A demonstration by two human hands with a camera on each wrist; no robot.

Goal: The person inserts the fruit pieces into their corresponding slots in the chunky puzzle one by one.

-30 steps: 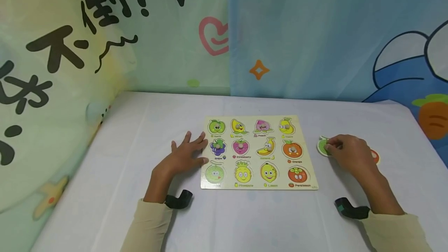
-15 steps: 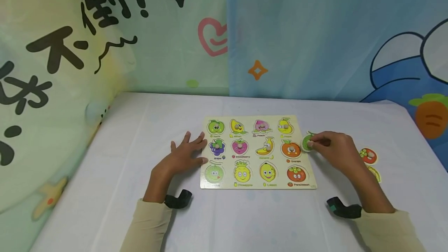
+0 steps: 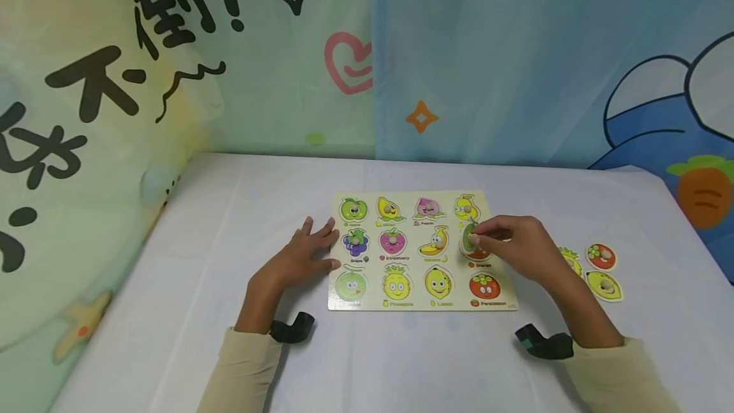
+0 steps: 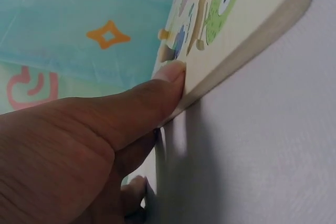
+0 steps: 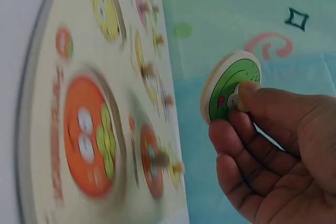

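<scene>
A pale wooden fruit puzzle board [image 3: 375, 273] lies on the table. My left hand [image 3: 298, 259] is at its left edge with fingers spread, and in the left wrist view the thumb [image 4: 149, 95] presses the board's edge. Over the board's right side, my right hand [image 3: 518, 248] pinches a round green fruit puzzle piece [image 5: 223, 90] by its knob. The piece is tilted up off the board and partly covers the orange piece [image 3: 478, 255] in the head view. A pale green printed fruit [image 3: 351, 285] shows at the board's lower left.
Right of the board lie loose pineapple [image 3: 570, 260], persimmon [image 3: 602, 256] and lemon [image 3: 604, 286] pieces; the right forearm partly covers the pineapple. Knobbed pieces fill the board's upper two rows. A printed cloth backdrop [image 3: 487, 69] hangs behind the white-covered table [image 3: 413, 362].
My right hand has carried the green fruit piece leftward, from the table beside the board to above its right side, uncovering the loose pieces. My left hand has stayed at the board's edge.
</scene>
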